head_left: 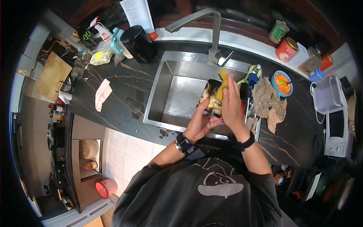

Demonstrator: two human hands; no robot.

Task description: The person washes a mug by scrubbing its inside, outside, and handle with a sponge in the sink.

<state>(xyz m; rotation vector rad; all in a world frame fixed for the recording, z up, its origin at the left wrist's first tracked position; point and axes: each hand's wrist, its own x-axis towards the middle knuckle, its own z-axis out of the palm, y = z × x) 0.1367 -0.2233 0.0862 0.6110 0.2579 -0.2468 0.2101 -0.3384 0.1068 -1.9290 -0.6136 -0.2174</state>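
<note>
Over the right part of the steel sink (154, 90), my left hand (199, 123) grips a dark, glossy container with a cream and gold pattern (209, 93). Its exact kind is unclear. My right hand (232, 104) presses a yellow sponge (222, 87) with a green side against the container's right side, fingers closed around it. Parts of the container are covered by the fingers and sponge. Above the hands stands the angular grey faucet (215, 34), its lever on the right.
Grey-brown cloths (264, 96) and a blue bowl of orange food (281, 84) lie right of the sink. On the left are a pink cloth (103, 94), a black canister (138, 43) and a cutting board (54, 75). A red bucket (106, 188) stands on the floor.
</note>
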